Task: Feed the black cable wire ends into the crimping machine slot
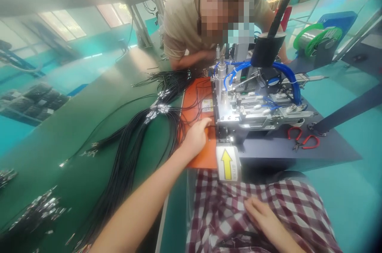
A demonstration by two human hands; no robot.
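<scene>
Factory workshop, bench machine [253, 115], wire spool [318, 41], cable bundles [127, 155]

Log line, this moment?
left hand: over orange panel, beside silver metal machine, grip unclear; right hand: on maroon-white checked fabric; bundled black cables: on green tabletop

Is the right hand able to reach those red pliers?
Probably yes: the right hand rests on the checked cloth, and nothing seems to cover the red-handled pliers on the dark surface ahead.
</scene>
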